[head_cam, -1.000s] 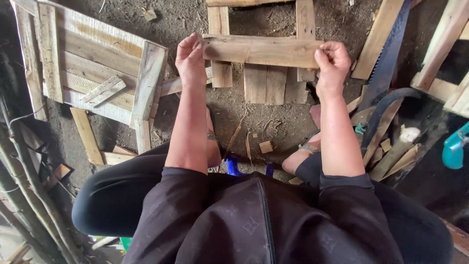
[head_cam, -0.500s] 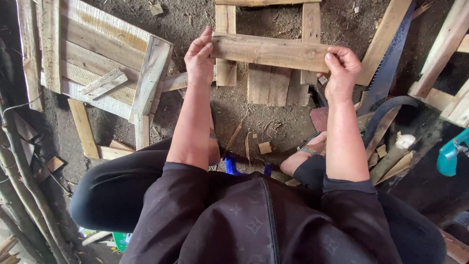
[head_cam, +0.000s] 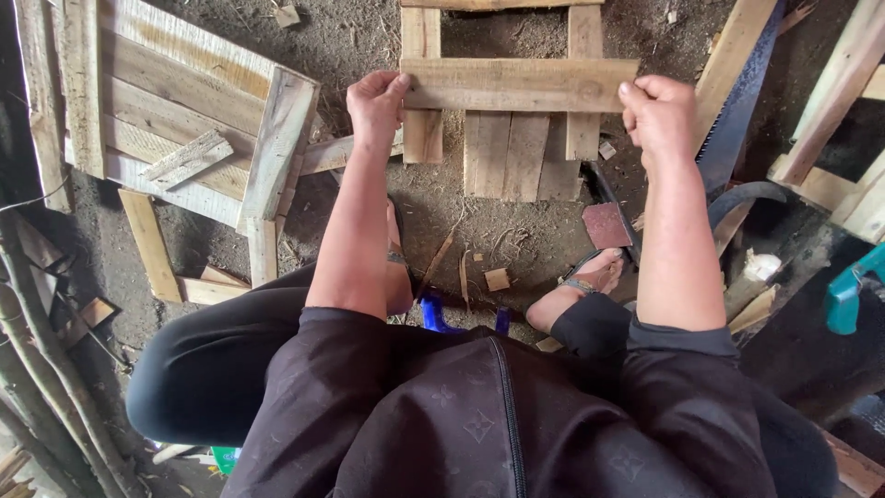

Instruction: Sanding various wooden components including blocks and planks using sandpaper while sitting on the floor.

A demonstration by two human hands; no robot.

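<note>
Both hands hold one short plank (head_cam: 521, 85) level, crosswise, out in front of the seated person. The left hand (head_cam: 376, 101) is closed on its left end, fingers curled over the top edge; the right hand (head_cam: 656, 109) is closed on its right end, thumb toward the wood. The plank sits across two upright slats (head_cam: 421, 92) of a small frame lying on the floor, with three shorter boards (head_cam: 516, 157) side by side just below it — whether the plank touches the slats or hangs just above them cannot be told.

The floor (head_cam: 516, 231) is packed dirt, grey-brown, strewn with sawdust, splinters and small offcuts. To the left lies a pallet panel (head_cam: 175, 111) of pale weathered boards with a thick crosspiece on its near edge, and loose strips beside it. Thin bare branches (head_cam: 46, 369) lean along the far left edge. To the right a hand saw (head_cam: 737, 111) lies with its toothed blade slanting upward, among more lumber (head_cam: 830, 101) stacked at angles. A small reddish block (head_cam: 607, 224) rests by the sandalled foot (head_cam: 590, 281). A teal tool (head_cam: 853, 290) shows at the right edge — its kind is unclear.
</note>
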